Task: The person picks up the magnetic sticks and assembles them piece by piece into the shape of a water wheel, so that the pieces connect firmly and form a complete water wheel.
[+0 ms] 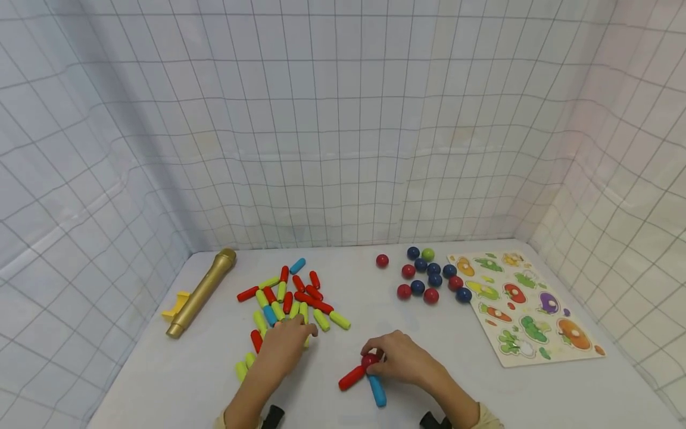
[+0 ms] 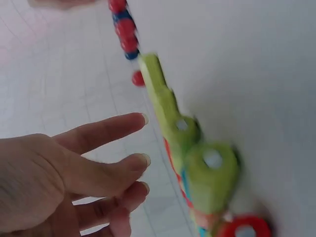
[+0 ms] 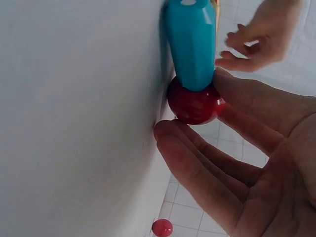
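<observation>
My right hand (image 1: 382,356) pinches a red ball (image 1: 370,359) against the white table. A red stick (image 1: 352,378) and a blue stick (image 1: 377,390) join at that ball. The right wrist view shows thumb and fingers (image 3: 232,98) round the red ball (image 3: 193,103), with the blue stick (image 3: 191,44) standing on it. My left hand (image 1: 298,331) lies over the near edge of a pile of red, green and blue sticks (image 1: 292,298). In the left wrist view its fingers (image 2: 118,128) are spread and hold nothing, beside green sticks (image 2: 177,123).
A gold microphone-shaped tube (image 1: 202,292) and a yellow piece (image 1: 177,304) lie at the left. Several red, blue and green balls (image 1: 431,277) sit at the back right, beside a vegetable puzzle board (image 1: 527,307). Grid-patterned cloth walls close three sides.
</observation>
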### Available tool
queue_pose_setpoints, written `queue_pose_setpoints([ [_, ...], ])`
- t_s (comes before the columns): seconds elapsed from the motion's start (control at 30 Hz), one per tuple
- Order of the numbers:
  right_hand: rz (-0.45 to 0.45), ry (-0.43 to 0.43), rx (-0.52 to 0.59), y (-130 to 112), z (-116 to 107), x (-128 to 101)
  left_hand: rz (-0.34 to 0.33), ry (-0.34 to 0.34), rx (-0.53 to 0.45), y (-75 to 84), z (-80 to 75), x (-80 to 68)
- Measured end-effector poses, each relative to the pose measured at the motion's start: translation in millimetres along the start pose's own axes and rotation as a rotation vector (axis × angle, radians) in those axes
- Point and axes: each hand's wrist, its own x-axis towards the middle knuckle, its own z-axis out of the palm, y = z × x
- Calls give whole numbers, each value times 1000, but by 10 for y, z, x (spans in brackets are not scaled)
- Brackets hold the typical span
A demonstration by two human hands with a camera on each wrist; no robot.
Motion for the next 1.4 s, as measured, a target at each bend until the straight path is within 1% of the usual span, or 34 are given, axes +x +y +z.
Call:
queue_pose_setpoints([
  [0.07, -11, -3, 2, 10, -23, -6, -27, 10, 10, -100, 15, 22],
  [0.17, -17, -11, -1, 19, -48, -9, -24, 9, 16, -164, 80, 53],
  [0.3, -10, -27, -5, 15, -57, -12, 2, 21, 86, -148, 149, 74],
  [0.43, -16, -25, -19, -1, -59, -6, -15, 37, 132, -122, 165, 81],
  [0.53, -14, -18, -31, -13, -55, 1, -22, 44, 140, -122, 158, 80],
  [0.7, 11, -26, -49, -37, -45, 5, -27, 12, 135, -124, 158, 53],
  [0.83, 9, -33, -68, -38, -40, 5, -27, -10, 124, -116, 156, 30],
  [0.9, 6, -35, -73, -30, -34, 4, -23, -9, 127, -112, 156, 21],
  [1.0, 2, -31, -90, -30, -34, 1, -2, 19, 138, -100, 153, 22],
  [1.07, 7, -28, -84, -38, -32, 2, 24, 46, 130, -78, 142, 34],
  [1.1, 12, -27, -79, -43, -30, 3, 38, 52, 110, -56, 131, 38],
  [1.17, 29, -24, -68, -52, -26, 6, 75, 42, 62, 4, 109, 41],
  [1.3, 65, -18, -52, -57, -17, 9, 107, -41, -46, 176, 68, 13],
  [1.4, 59, -10, -72, -63, -17, 11, 98, -83, -55, 294, 68, -9],
])
